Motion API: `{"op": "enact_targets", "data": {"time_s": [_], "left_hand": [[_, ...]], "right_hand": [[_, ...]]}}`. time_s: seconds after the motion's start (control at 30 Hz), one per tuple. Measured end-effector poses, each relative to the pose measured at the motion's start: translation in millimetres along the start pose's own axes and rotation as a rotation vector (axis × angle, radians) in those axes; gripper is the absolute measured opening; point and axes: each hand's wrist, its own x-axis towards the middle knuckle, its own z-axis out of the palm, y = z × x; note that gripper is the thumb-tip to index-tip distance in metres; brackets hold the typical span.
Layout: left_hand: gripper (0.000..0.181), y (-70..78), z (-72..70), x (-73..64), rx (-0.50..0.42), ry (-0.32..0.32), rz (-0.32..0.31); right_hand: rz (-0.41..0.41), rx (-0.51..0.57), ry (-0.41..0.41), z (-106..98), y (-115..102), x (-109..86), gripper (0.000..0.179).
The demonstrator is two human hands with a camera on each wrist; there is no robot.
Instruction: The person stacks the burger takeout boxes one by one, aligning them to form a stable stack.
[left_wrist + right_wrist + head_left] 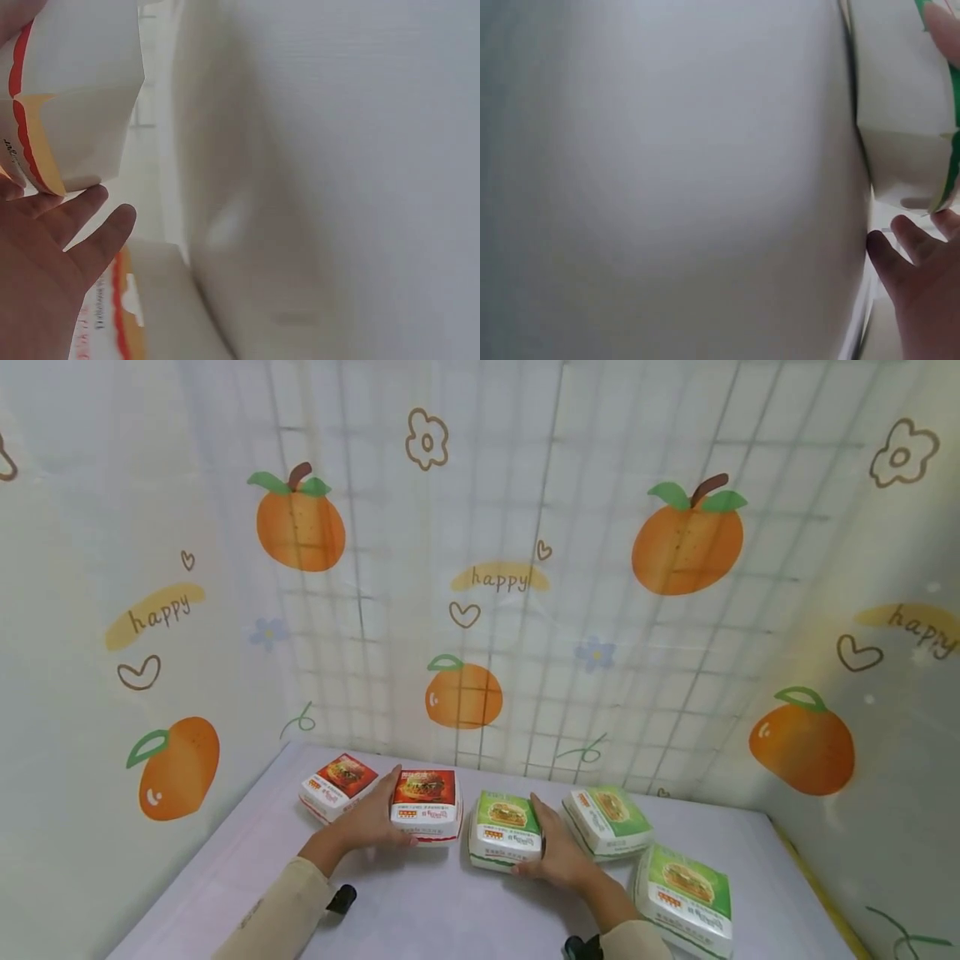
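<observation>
My left hand [366, 820] grips a white burger box with a red printed lid [426, 806], thumb at its front and fingers at its left and back. In the left wrist view this box [82, 67] shows its bare white underside, held up off the table. A second red-topped box [330, 792] lies just behind the left hand. My right hand [562, 852] holds a burger box with a green printed lid [498, 852] by its right side. In the right wrist view the lower part of that box [907, 90] sits close to the table, fingertips at its far end.
Two more green-topped boxes stand at the right: one farther back [609, 822], one nearer the front [684, 893], beside the right forearm. The white table [450, 914] meets a curtain printed with oranges [465, 696] at the back and sides, with a wire grid behind it.
</observation>
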Motion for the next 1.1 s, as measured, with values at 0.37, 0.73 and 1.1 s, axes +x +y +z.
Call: {"op": "enact_targets", "data": {"time_s": [0.37, 0.73, 1.1], "left_hand": [[0.139, 18.6, -9.1, 1.0, -0.029, 0.019, 0.092], [0.132, 38.3, -5.6, -0.4, -0.034, -0.026, 0.109], [0.127, 64.9, 6.7, 2.8, -0.077, -0.078, 0.203]], "right_hand": [[-0.019, -0.003, 0.012, -1.8, -1.8, -11.4, 0.133], [0.015, 0.001, 0.016, 2.8, -3.4, -21.3, 0.134], [0.03, 0.042, 0.007, 5.1, -3.8, -26.4, 0.134]]}}
